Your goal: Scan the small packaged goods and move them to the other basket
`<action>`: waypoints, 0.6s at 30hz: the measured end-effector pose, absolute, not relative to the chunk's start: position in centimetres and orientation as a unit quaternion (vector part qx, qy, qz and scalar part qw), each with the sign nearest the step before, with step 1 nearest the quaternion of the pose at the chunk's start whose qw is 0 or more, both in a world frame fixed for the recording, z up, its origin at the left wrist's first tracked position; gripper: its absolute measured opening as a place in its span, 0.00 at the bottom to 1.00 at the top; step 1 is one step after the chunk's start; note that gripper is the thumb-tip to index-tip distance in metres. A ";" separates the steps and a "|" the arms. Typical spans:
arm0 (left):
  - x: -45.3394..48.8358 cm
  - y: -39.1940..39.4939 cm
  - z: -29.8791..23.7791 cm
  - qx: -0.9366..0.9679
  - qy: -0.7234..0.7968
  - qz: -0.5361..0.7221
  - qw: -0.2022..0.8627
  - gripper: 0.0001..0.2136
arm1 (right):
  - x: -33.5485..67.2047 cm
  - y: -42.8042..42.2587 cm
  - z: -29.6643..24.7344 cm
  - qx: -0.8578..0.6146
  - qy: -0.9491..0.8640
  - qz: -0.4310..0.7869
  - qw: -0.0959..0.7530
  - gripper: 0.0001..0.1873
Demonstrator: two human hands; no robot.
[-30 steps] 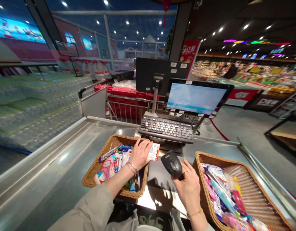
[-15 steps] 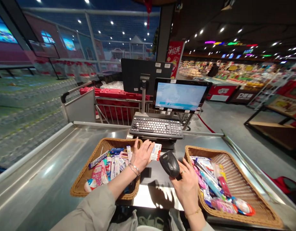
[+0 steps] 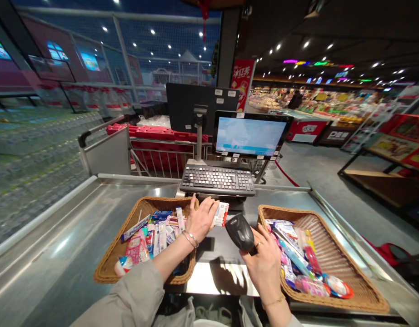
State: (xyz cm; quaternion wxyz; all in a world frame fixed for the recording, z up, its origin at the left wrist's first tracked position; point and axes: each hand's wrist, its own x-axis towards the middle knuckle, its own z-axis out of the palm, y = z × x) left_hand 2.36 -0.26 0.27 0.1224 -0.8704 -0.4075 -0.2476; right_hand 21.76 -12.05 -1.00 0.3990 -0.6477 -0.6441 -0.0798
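Note:
My left hand (image 3: 202, 219) rests over the near rim of a wicker basket (image 3: 109, 274) and pinches a small white-and-red packaged item (image 3: 220, 214) between its fingers. The basket is heaped with toothbrushes and other small packets. My right hand (image 3: 264, 268) is closed around a black handheld barcode scanner (image 3: 240, 232), whose head points toward the packaged item without touching it. A second wicker basket (image 3: 332, 302) stands to the right of that hand, holding toothbrushes and colourful packets.
A steel checkout counter (image 3: 59, 218) runs beneath the baskets. Behind them stand a keyboard (image 3: 216, 179), a till monitor (image 3: 249, 136) and a red-handled shopping cart (image 3: 162, 154). Stacked bottled water (image 3: 32, 159) fills the left side, and shop shelves line the right.
The whole scene has slid left in view as my head turned right. Both hands keep their hold, with the packaged item and scanner still close together.

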 end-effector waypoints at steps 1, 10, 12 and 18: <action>2.4 -0.2 0.3 -0.870 -0.407 -0.248 0.124 0.30 | 21.8 -12.0 -1.0 -0.647 -0.644 -0.080 0.400 0.17; 2.4 -0.1 0.1 -0.872 -0.409 -0.242 0.120 0.30 | 21.9 -12.2 -0.9 -0.644 -0.648 -0.082 0.400 0.17; 2.5 -0.1 0.1 -0.871 -0.408 -0.245 0.120 0.29 | 21.9 -12.3 -0.9 -0.644 -0.647 -0.084 0.399 0.17; 2.8 0.0 0.1 -0.872 -0.399 -0.253 0.131 0.30 | 22.1 -12.3 -0.9 -0.641 -0.646 -0.097 0.404 0.18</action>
